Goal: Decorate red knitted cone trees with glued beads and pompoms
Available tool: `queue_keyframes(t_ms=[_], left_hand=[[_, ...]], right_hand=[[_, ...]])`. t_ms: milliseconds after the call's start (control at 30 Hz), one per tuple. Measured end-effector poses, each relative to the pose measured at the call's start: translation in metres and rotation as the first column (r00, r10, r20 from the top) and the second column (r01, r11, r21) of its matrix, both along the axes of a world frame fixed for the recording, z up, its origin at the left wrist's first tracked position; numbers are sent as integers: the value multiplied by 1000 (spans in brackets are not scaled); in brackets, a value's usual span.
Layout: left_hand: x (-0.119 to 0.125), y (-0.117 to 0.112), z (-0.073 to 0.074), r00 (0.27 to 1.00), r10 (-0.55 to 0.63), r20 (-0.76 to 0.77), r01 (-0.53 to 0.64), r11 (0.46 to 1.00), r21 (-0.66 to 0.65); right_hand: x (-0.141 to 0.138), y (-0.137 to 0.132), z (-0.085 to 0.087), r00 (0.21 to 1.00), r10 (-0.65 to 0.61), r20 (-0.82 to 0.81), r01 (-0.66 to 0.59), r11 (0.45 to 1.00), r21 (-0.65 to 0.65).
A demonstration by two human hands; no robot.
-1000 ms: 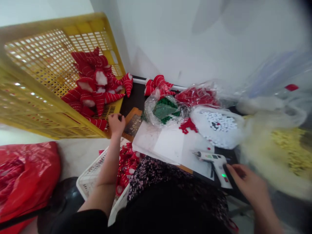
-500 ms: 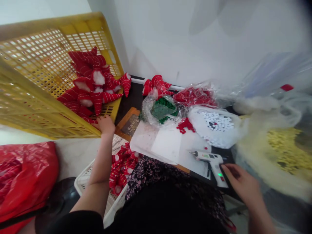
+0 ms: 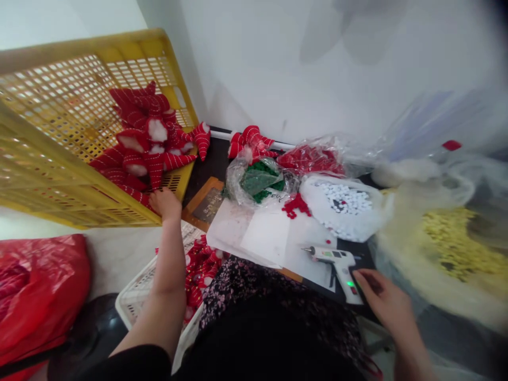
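Observation:
My left hand (image 3: 165,203) reaches over the low front edge of a yellow plastic crate (image 3: 85,185). Its fingers are closed at the end of a red stuffed cloth piece (image 3: 137,194) with white stitched stripes; the fingertips are partly hidden. Similar pieces, some showing white filling, lie heaped (image 3: 156,129) in the crate. Beside the handle of a white glue gun (image 3: 333,259) is my right hand (image 3: 387,299), loosely curled, with a gap between thumb and fingers and nothing visible in it. The glue gun lies on white sheets (image 3: 265,235), a green light on its handle.
Bags of green pieces (image 3: 260,182), white pieces (image 3: 345,203) and yellow pieces (image 3: 460,243) stand on the table. Red pieces (image 3: 297,206) lie loose before them. Below are a white basket (image 3: 133,296) and a red plastic bag (image 3: 59,286); a wall rises behind.
The view has shifted slightly. My left hand has moved a little further into the crate, against the red piece. My right hand stays beside the glue gun.

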State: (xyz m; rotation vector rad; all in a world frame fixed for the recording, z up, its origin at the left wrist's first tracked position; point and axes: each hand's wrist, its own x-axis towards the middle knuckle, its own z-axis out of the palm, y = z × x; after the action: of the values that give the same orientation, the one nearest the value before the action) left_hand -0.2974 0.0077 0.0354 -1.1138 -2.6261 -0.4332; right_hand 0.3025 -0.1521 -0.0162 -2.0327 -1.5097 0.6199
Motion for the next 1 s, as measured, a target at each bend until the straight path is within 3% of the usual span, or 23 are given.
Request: queue_keyframes(t_ms=[167,333,433,500,600,733,767,800,867,933,1000], left_hand=[[-1,1,0,998,50,-26,-46,992,114],[1,2,16,991,45,129,-68,980,185],[24,-9,27,985,-100,141,60,963,261],[53,-25,30,948,-266,174,185,906,380],[108,-57,24,799,-523,298,285,765,577],[158,-92,5,383,-790,479,388,608,693],[161,-96,-1,326,-814,482,391,580,715],[161,-96,-7,323,-817,477,374,573,729],[152,-88,-19,451,-750,484,295,637,712],[139,-70,-31,593,-584,554,178,767,617],[128,-48,-40,531,-455,715,80,867,492]], right_hand=[[0,0,1,999,12,-45,-11,1000,29],[1,-2,0,998,8,-69,-7,1000,16],[1,-3,0,996,14,-89,-13,1000,6],[0,-2,0,996,11,-90,-11,1000,3],[-5,-1,2,994,22,-109,-21,1000,5],[-15,0,4,990,57,-127,-61,998,-26],[-16,0,3,992,61,-111,-64,998,-28],[-18,0,2,994,64,-90,-67,997,-27],[-21,0,0,997,62,-40,-63,998,-29],[-23,1,-4,999,44,27,-43,998,-44],[-28,2,-5,995,29,93,-24,998,-64]])
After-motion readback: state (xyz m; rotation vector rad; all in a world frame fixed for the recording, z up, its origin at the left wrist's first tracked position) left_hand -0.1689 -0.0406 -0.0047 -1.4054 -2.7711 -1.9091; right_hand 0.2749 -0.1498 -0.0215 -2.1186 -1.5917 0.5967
